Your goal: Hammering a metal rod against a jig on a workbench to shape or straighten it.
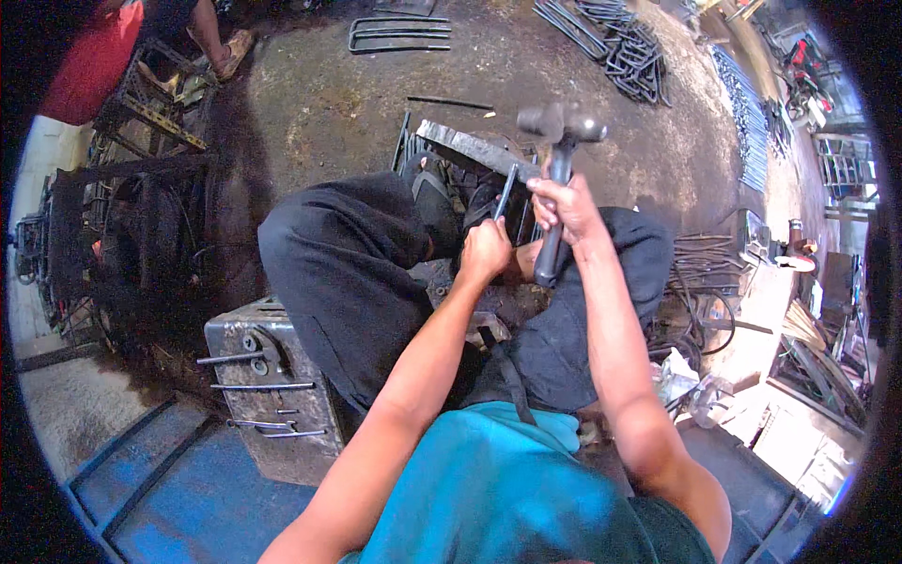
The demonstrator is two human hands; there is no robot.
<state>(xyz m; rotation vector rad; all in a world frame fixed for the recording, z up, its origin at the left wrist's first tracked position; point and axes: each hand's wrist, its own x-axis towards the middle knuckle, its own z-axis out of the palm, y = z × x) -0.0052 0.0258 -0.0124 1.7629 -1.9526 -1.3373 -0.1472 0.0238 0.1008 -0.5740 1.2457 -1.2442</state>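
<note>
My right hand (569, 209) is wrapped round the dark handle of a ball-peen hammer (561, 162). The hammer is raised, its head slightly blurred. Lower and to the left, my left hand (486, 252) closes round a thin metal rod (506, 191), whose far end points up toward a thick grey metal bar (462, 144). Whether the rod touches the bar I cannot tell. The bar slants across in front of my feet, its right end partly behind my right hand. Several dark rods (404, 141) lie by the bar's left end.
U-shaped bent rods (399, 36) lie on the floor ahead, with a heap of bent rods (631, 66) at the far right. A metal block (282, 395) with rods sticking out stands left of my legs. Another person's foot (235, 54) is at the far left.
</note>
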